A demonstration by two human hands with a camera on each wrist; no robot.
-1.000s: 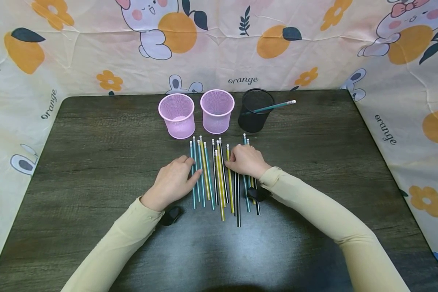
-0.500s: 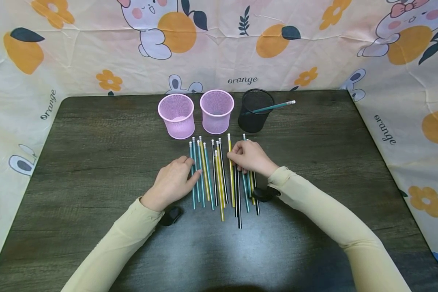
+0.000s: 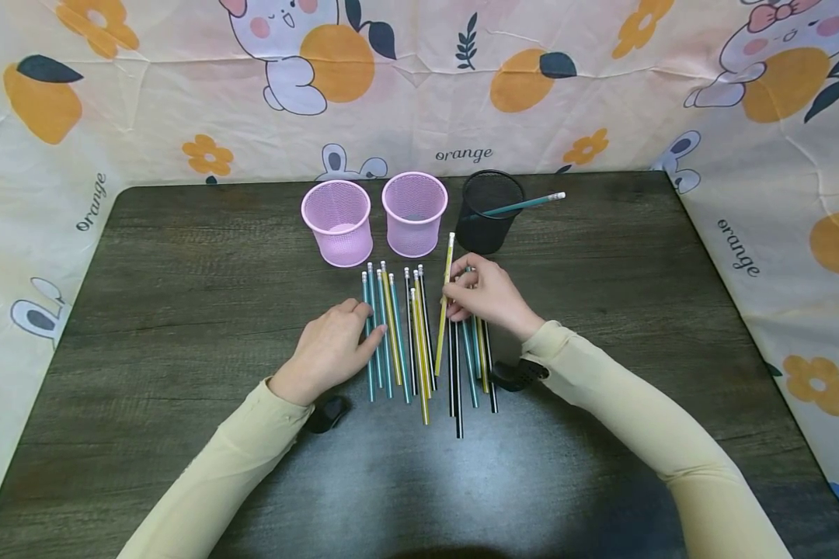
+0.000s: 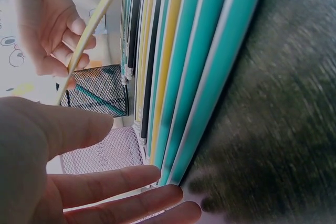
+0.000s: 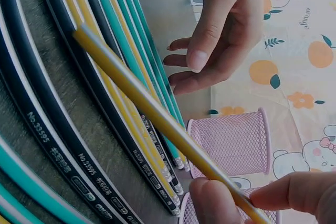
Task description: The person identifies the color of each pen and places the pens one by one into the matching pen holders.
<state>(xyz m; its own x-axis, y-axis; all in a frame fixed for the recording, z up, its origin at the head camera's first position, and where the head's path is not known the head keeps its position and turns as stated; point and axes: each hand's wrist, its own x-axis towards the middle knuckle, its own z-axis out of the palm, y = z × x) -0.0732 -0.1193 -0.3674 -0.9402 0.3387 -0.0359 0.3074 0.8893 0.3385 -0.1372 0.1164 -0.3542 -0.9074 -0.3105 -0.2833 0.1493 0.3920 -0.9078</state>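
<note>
A yellow pencil [image 3: 441,334] is pinched between the thumb and fingers of my right hand [image 3: 495,296]. It is lifted and tilted, with its white eraser end pointing away from me, and the right wrist view shows it above the lying pencils. My left hand [image 3: 327,345] rests at the left end of the row, its fingers extended beside the teal pencils [image 4: 181,124] and gripping nothing. Yellow and black-striped pencils [image 3: 458,400] lie roughly parallel in the middle and right of the row. My right hand covers parts of some.
Behind the row stand a left pink mesh cup [image 3: 345,244], a second pink mesh cup [image 3: 419,233] and a black mesh cup [image 3: 477,237]. A teal pencil [image 3: 537,202] leans out of the black cup. A patterned cloth [image 3: 419,101] hangs behind the dark table [image 3: 203,256].
My right hand has taken hold of the yellow pencil, slid it away from me and raised it off the row, moving slightly right. My left hand has stayed in place.
</note>
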